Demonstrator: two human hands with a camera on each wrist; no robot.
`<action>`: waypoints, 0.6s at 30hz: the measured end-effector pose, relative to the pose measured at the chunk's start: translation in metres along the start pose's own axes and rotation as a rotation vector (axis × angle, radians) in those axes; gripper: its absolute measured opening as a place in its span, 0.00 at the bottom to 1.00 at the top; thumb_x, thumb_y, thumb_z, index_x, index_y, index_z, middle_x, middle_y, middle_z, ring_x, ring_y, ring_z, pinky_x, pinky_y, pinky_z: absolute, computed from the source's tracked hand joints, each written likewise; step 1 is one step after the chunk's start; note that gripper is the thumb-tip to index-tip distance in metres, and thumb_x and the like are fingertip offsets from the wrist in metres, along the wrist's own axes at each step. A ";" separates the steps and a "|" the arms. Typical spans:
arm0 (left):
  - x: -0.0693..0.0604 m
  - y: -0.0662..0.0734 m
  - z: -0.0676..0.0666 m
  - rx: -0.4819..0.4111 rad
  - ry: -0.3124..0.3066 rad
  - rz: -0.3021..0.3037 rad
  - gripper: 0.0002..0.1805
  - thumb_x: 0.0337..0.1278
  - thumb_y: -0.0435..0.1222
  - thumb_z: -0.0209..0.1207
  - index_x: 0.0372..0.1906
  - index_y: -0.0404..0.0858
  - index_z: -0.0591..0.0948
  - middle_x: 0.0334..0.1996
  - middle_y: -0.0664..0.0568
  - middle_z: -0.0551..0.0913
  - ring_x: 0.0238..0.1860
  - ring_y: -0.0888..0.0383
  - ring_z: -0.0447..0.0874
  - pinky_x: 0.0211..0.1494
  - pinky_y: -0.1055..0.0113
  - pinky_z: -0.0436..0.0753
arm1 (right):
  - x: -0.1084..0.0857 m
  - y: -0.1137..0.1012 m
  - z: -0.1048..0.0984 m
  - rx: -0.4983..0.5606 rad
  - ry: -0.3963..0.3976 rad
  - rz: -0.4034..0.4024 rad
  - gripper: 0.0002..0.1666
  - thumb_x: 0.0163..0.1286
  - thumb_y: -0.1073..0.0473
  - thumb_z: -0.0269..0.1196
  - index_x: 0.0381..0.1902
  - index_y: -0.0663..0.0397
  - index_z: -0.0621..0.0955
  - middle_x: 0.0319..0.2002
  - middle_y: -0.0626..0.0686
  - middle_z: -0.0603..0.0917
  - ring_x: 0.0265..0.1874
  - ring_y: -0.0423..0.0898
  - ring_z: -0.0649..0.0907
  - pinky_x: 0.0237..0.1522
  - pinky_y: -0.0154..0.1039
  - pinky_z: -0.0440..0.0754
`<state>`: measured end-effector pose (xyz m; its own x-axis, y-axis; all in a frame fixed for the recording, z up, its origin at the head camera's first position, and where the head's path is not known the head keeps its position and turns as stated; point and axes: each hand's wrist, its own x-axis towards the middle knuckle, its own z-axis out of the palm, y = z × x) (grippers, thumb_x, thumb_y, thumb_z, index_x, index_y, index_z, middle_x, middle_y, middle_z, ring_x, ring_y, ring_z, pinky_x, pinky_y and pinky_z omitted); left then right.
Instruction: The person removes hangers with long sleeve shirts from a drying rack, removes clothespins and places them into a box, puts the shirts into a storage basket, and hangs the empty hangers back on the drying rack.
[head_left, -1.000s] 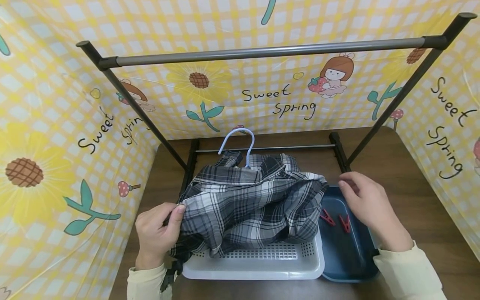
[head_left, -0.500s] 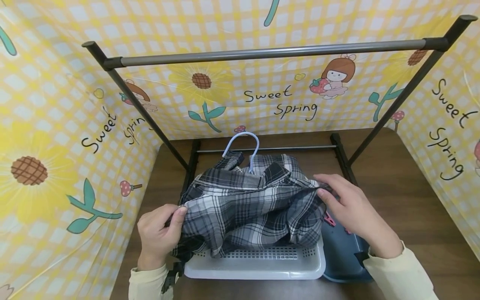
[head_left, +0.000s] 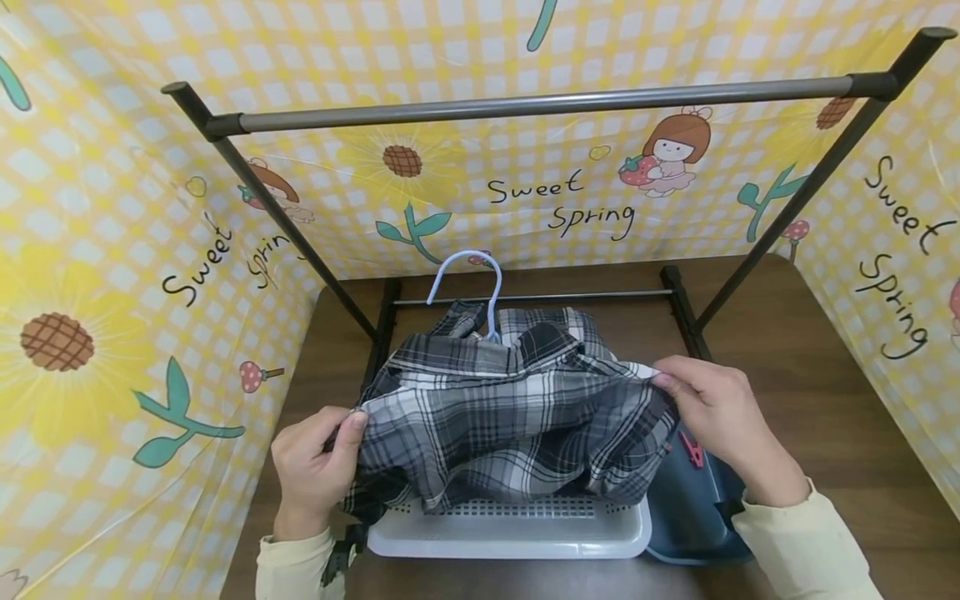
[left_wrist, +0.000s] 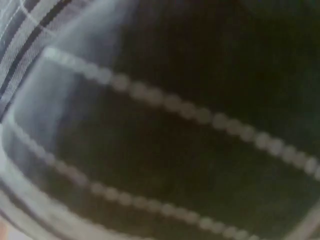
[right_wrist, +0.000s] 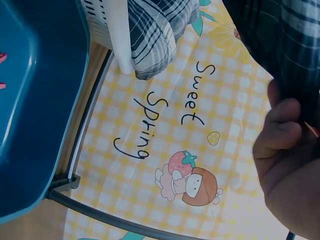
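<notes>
pale cream sleeves [head_left: 806,546], black fitting [head_left: 342,557] on the left, smaller black piece [head_left: 727,512] on the right

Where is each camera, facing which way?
Head: on the head, forward and down at plaid shirt; left hand, right hand, sleeves show.
Left wrist: on that wrist, facing the plaid shirt, blurred; no hand plainly shows.
Right wrist: on that wrist, facing blue tray and backdrop; right hand shows.
Head and right wrist share the blue tray.

Head view bright, evenly lit; left wrist view dim, cloth [left_wrist: 165,135] heavily blurred.
</notes>
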<state>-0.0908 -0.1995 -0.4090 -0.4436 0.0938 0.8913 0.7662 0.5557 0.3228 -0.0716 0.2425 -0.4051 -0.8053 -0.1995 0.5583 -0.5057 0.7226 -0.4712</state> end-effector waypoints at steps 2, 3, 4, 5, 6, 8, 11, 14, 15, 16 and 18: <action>0.000 0.000 0.000 -0.004 -0.021 -0.012 0.30 0.73 0.51 0.57 0.17 0.34 0.78 0.13 0.50 0.76 0.11 0.59 0.68 0.16 0.66 0.69 | 0.000 0.000 0.000 0.010 0.048 -0.037 0.06 0.62 0.69 0.69 0.38 0.59 0.86 0.33 0.51 0.87 0.28 0.47 0.84 0.45 0.20 0.75; 0.000 0.000 -0.001 -0.004 -0.037 -0.016 0.30 0.73 0.51 0.57 0.17 0.35 0.79 0.14 0.50 0.76 0.12 0.59 0.69 0.16 0.66 0.69 | 0.000 0.001 0.000 0.017 0.067 -0.050 0.05 0.66 0.64 0.66 0.38 0.60 0.86 0.33 0.52 0.87 0.28 0.48 0.85 0.47 0.19 0.73; 0.000 0.000 -0.001 -0.011 -0.053 -0.021 0.29 0.73 0.51 0.56 0.18 0.35 0.79 0.14 0.51 0.76 0.12 0.59 0.69 0.17 0.66 0.70 | 0.000 0.001 -0.001 0.020 0.083 -0.058 0.09 0.68 0.60 0.63 0.38 0.61 0.86 0.33 0.54 0.87 0.29 0.49 0.85 0.48 0.18 0.71; 0.000 0.000 -0.001 -0.016 -0.072 -0.024 0.29 0.73 0.51 0.56 0.18 0.35 0.79 0.14 0.51 0.76 0.13 0.60 0.69 0.17 0.66 0.70 | 0.000 0.001 -0.001 0.019 0.097 -0.065 0.15 0.71 0.55 0.60 0.37 0.61 0.86 0.33 0.54 0.87 0.29 0.50 0.85 0.49 0.18 0.70; 0.000 0.000 -0.001 -0.025 -0.095 -0.028 0.29 0.74 0.51 0.55 0.19 0.36 0.79 0.15 0.51 0.76 0.13 0.60 0.69 0.17 0.67 0.71 | 0.000 0.001 -0.001 0.014 0.110 -0.071 0.19 0.72 0.51 0.57 0.37 0.62 0.86 0.33 0.55 0.87 0.29 0.51 0.86 0.49 0.18 0.70; 0.000 0.000 -0.001 -0.039 -0.138 -0.036 0.28 0.75 0.50 0.54 0.20 0.37 0.79 0.16 0.53 0.76 0.14 0.61 0.69 0.18 0.68 0.71 | 0.000 0.001 -0.001 0.004 0.130 -0.084 0.26 0.75 0.45 0.53 0.37 0.63 0.86 0.33 0.57 0.87 0.29 0.52 0.86 0.50 0.18 0.69; 0.001 -0.001 -0.002 -0.056 -0.186 -0.047 0.26 0.76 0.50 0.53 0.22 0.38 0.79 0.17 0.54 0.77 0.16 0.62 0.69 0.19 0.69 0.72 | 0.000 0.000 -0.001 -0.007 0.152 -0.101 0.29 0.77 0.43 0.51 0.36 0.63 0.85 0.33 0.57 0.87 0.29 0.53 0.86 0.50 0.19 0.69; 0.001 -0.001 -0.002 -0.057 -0.223 -0.061 0.25 0.76 0.50 0.52 0.23 0.39 0.79 0.19 0.56 0.76 0.17 0.63 0.69 0.20 0.70 0.72 | 0.000 -0.002 -0.001 -0.011 0.163 -0.108 0.29 0.77 0.44 0.52 0.36 0.63 0.85 0.33 0.58 0.87 0.29 0.53 0.87 0.50 0.19 0.69; 0.000 -0.001 -0.002 -0.055 -0.232 -0.066 0.25 0.76 0.50 0.52 0.24 0.39 0.78 0.19 0.56 0.76 0.17 0.64 0.69 0.20 0.70 0.71 | 0.000 -0.002 -0.001 -0.013 0.164 -0.110 0.29 0.77 0.44 0.52 0.36 0.63 0.85 0.33 0.58 0.87 0.30 0.53 0.87 0.50 0.20 0.69; 0.001 -0.001 -0.002 -0.055 -0.241 -0.071 0.24 0.76 0.50 0.52 0.24 0.40 0.78 0.19 0.57 0.76 0.17 0.65 0.68 0.20 0.71 0.71 | 0.000 -0.003 -0.001 -0.016 0.164 -0.109 0.28 0.77 0.44 0.52 0.36 0.64 0.86 0.33 0.58 0.87 0.30 0.53 0.87 0.50 0.20 0.69; 0.001 0.000 -0.002 -0.053 -0.255 -0.079 0.24 0.76 0.50 0.52 0.24 0.40 0.78 0.19 0.59 0.74 0.17 0.66 0.66 0.20 0.73 0.68 | 0.000 -0.003 0.000 -0.018 0.170 -0.113 0.28 0.77 0.44 0.52 0.36 0.64 0.86 0.32 0.58 0.87 0.30 0.54 0.87 0.50 0.20 0.69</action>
<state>-0.0905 -0.2010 -0.4080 -0.6003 0.2607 0.7560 0.7449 0.5265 0.4099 -0.0702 0.2401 -0.4031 -0.6790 -0.1665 0.7150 -0.5832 0.7139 -0.3875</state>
